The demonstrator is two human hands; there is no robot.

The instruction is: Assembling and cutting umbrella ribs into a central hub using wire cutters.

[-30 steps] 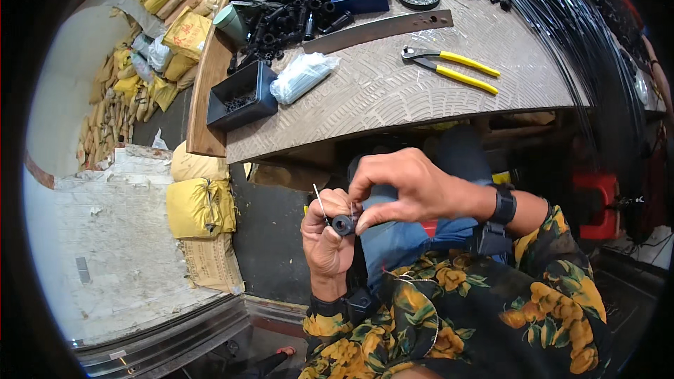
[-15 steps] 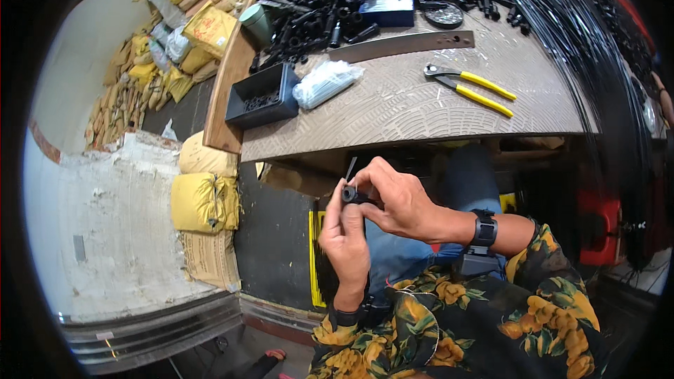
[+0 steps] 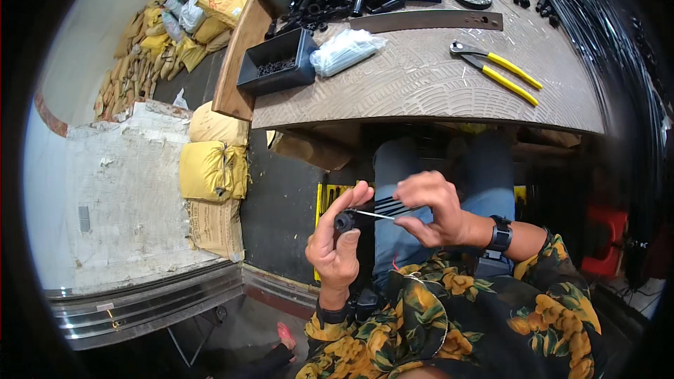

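My left hand (image 3: 330, 247) is closed round a short black tubular part (image 3: 344, 222), its round hollow end facing up. Several thin dark rods (image 3: 392, 205) stretch from beside it toward my right hand (image 3: 437, 212). One thin pale wire or rod (image 3: 372, 215) runs from the part to near my right thumb tip. The right thumb and fingers are spread apart, with nothing plainly gripped between them. Both hands are over my lap, below the table's front edge.
On the patterned table (image 3: 421, 91) lie yellow-handled nippers (image 3: 495, 74), a flat metal bar (image 3: 428, 22), a clear plastic bundle (image 3: 346, 52) and a black bin (image 3: 277, 63) of small rings. Black tubular parts are heaped behind; long thin black rods (image 3: 597, 35) hang at right.
My right hand has drawn away to the right from the black part and its fingers have spread. The left hand still holds the part. The whole view has shifted slightly.
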